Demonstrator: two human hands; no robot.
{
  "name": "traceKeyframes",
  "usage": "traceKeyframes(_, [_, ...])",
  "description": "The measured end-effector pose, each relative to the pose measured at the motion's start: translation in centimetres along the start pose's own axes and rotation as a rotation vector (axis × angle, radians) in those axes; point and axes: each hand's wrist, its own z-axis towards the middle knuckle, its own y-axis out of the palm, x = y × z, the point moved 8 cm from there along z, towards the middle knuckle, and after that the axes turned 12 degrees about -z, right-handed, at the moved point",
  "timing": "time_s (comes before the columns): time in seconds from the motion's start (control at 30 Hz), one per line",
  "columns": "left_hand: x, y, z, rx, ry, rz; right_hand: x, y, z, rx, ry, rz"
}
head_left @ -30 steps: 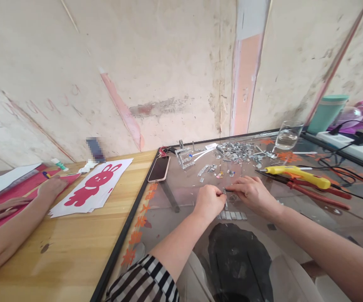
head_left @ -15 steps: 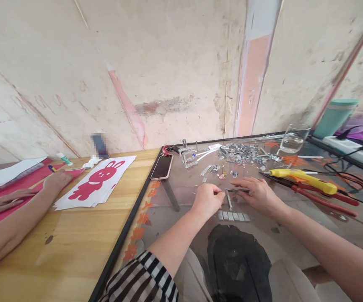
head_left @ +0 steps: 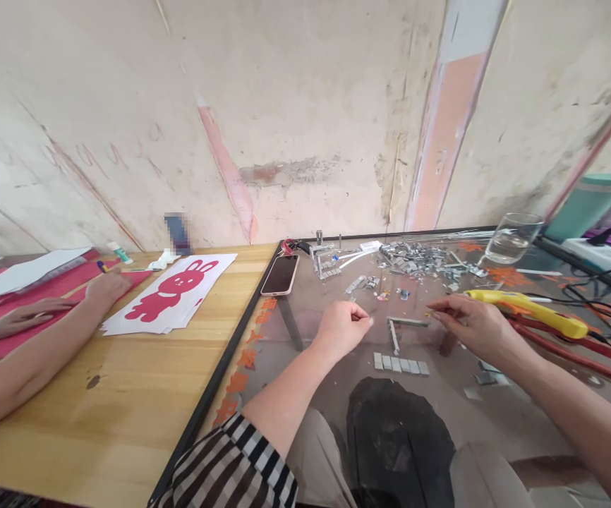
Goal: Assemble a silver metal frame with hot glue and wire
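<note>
Glass-topped, black-edged bench (head_left: pixel 337 386): carried one L-shaped arrangement of two slim grey strips (head_left: pixel 408 322), lying between left hand (head_left: pixel 341 330) and right hand (head_left: pixel 478 326), apart from the former, near the latter's fingertips. Left: thumb and fingertips pressed together; any contents could not be told. Right: fingers outstretched, loosely spread. Row of flat grey rectangular pieces (head_left: pixel 401 364): lay nearer the wearer.

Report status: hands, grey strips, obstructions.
Left hand pinched, right hand loosely open. Grey strips form an L between, touching neither. Yellow glue gun close beyond right hand.
</note>
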Motion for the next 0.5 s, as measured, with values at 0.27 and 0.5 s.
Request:
traceKeyframes(0.27, [0.04,0.03,-0.28,0.003,0.001,0.024,0.27,-0.59,-0.18,-0.039,0.068,-0.001])
traceKeyframes(0.5, [-0.42,-0.39,0.15,0.029,0.020,-0.086,0.12,-0.92,-0.18,-0.024,0.087,0.001])
